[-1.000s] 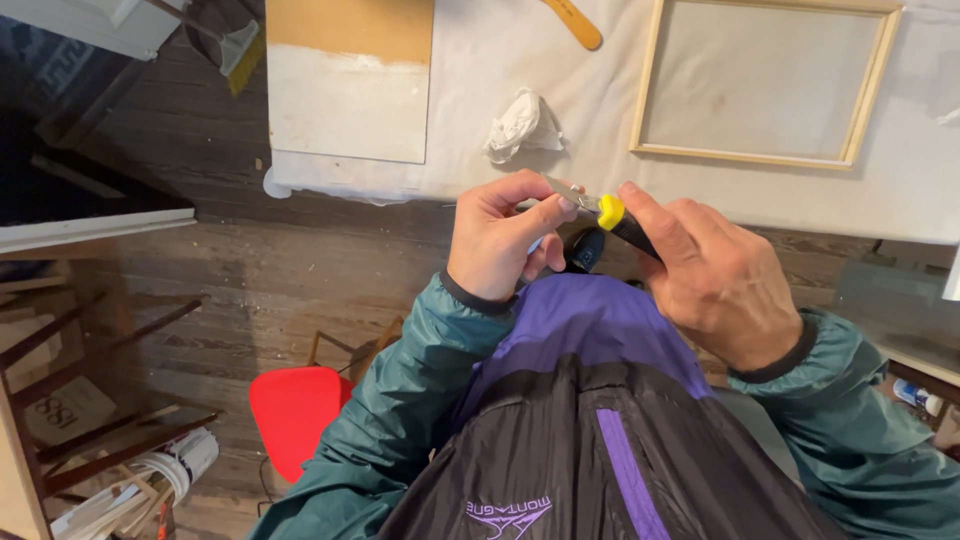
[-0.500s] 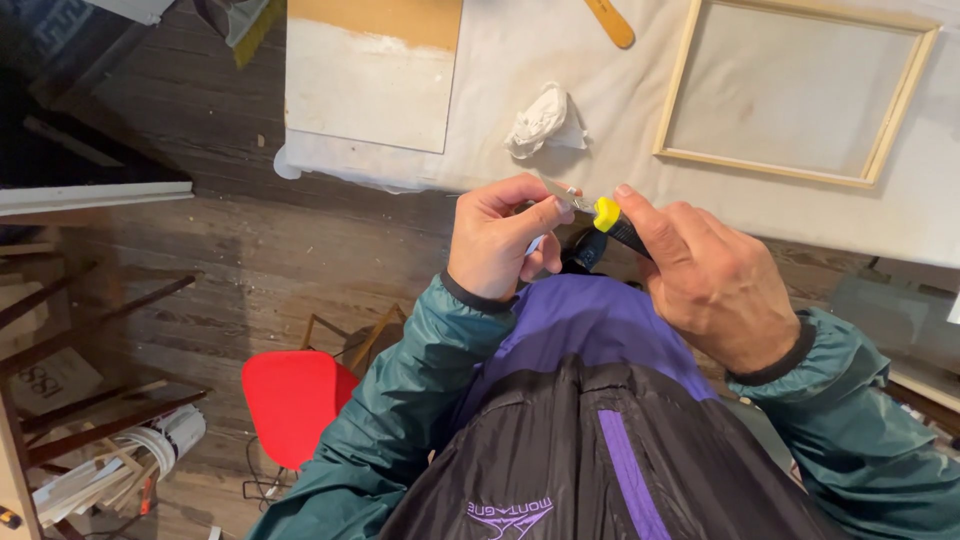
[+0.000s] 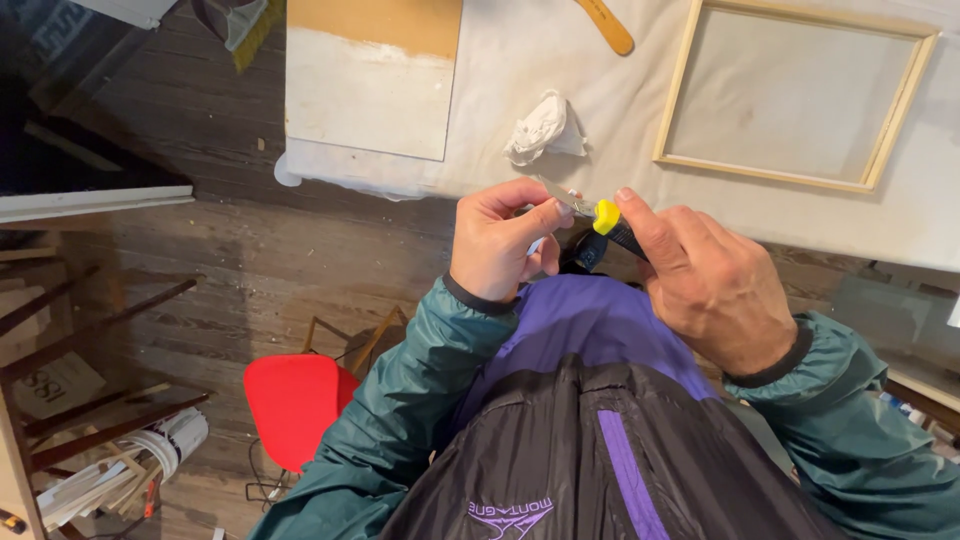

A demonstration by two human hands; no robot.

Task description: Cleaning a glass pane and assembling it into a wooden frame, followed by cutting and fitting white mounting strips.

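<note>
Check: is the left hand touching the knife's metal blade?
Touching. The head view shows the left hand pinching the blade of the utility knife between thumb and fingers.

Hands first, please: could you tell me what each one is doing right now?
Left hand: closed, pinching the blade of the utility knife.
Right hand: closed around the knife's handle.

Black-handled utility knife [image 3: 612, 228]: bright yellow slider, grey metal blade, pinched in both grips. Jacket sleeves [image 3: 400, 410] teal with black cuffs; chest purple over black, purple zip stripe. Above the grips, off-white cloth-covered surface [image 3: 520, 60]; crumpled white rag [image 3: 540, 128]; pale wooden frame [image 3: 800, 95] round plain cream canvas; board [image 3: 372, 75] tan on top, white below. Lower left of the grips, red plastic stool [image 3: 292, 405] on dark brown plank floor [image 3: 250, 250].
</note>
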